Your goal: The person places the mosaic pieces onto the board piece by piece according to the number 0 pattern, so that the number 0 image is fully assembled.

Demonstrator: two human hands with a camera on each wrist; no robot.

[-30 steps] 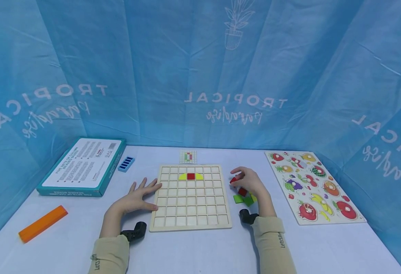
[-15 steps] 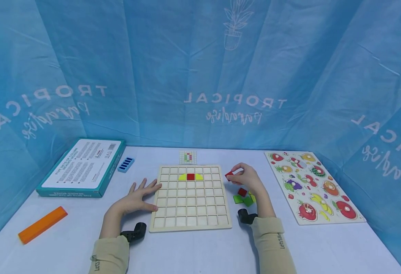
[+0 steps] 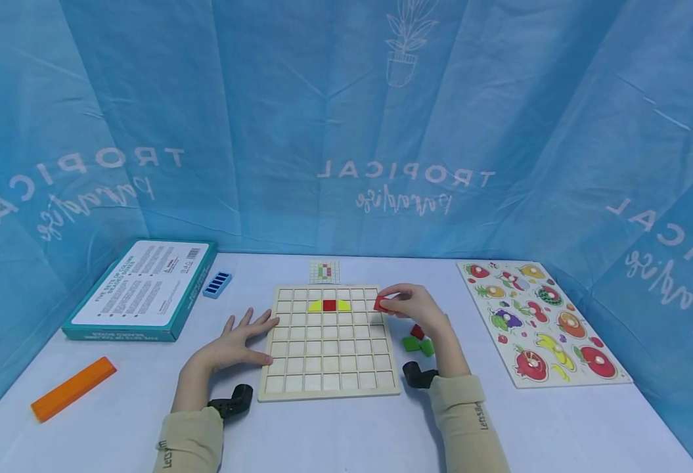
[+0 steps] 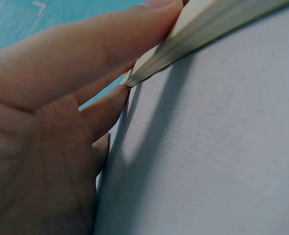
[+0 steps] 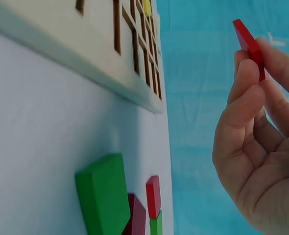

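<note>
My right hand (image 3: 415,307) pinches a red square tile (image 5: 250,48) between thumb and fingers, raised over the right edge of a wooden grid board (image 3: 331,398). With fingers spread, my left hand (image 3: 234,341) touches the board's left edge at thumb and fingertips; the left wrist view shows the fingertips (image 4: 116,98) right at that edge. In the board's second row from the top, a red tile (image 3: 329,305) sits between two yellow curved pieces (image 3: 344,305). Loose green tiles (image 3: 410,343) and a red tile (image 3: 418,332) lie on the table beyond the board's right side.
A small pattern card (image 3: 325,271) lies behind the board. To the left are a teal box (image 3: 139,282), a blue slotted piece (image 3: 218,284) and an orange bar (image 3: 74,387). A fruit puzzle board (image 3: 544,322) lies at the right. Blue curtain (image 3: 346,131) hangs behind the table.
My right hand has picked up the red tile from beside the loose pieces and carried it left to the board's right edge. My left hand has stayed in place.
</note>
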